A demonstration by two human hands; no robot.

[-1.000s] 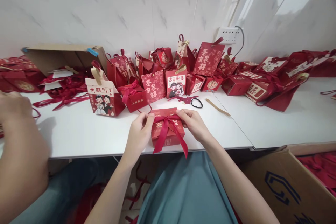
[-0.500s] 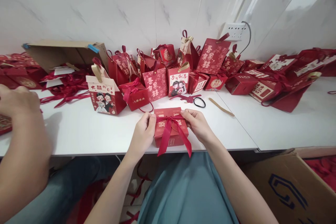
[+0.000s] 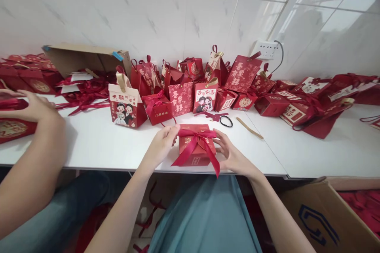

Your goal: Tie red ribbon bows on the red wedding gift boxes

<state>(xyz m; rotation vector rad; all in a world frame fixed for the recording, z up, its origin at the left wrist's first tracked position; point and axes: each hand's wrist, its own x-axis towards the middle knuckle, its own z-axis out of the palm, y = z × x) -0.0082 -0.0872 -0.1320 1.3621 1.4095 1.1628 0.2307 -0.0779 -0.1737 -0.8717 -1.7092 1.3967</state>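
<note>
A red box (image 3: 194,158) with gold print sits near the front edge of the white table, and a red ribbon (image 3: 197,137) is tied in a bow on its top. At the box's left side, my left hand (image 3: 162,142) pinches a loop of the ribbon between thumb and fingers. My right hand (image 3: 233,154) is at the box's right side, its fingers apart and curved around the edge, with nothing gripped. Behind the box lie a black ring (image 3: 226,121), a dark red cut-out (image 3: 211,116) and a gold strip (image 3: 249,128).
Red gift boxes (image 3: 180,99) stand in a row along the tiled wall. At the left, another person's hand (image 3: 32,106) is by a red box (image 3: 18,128). An open carton (image 3: 89,57) lies behind ribbons; a larger carton (image 3: 335,217) stands at the lower right.
My right hand has let go of the ribbon loop, opened and moved down along the box's side. The other person's hand has changed its pose. The view has shifted slightly.
</note>
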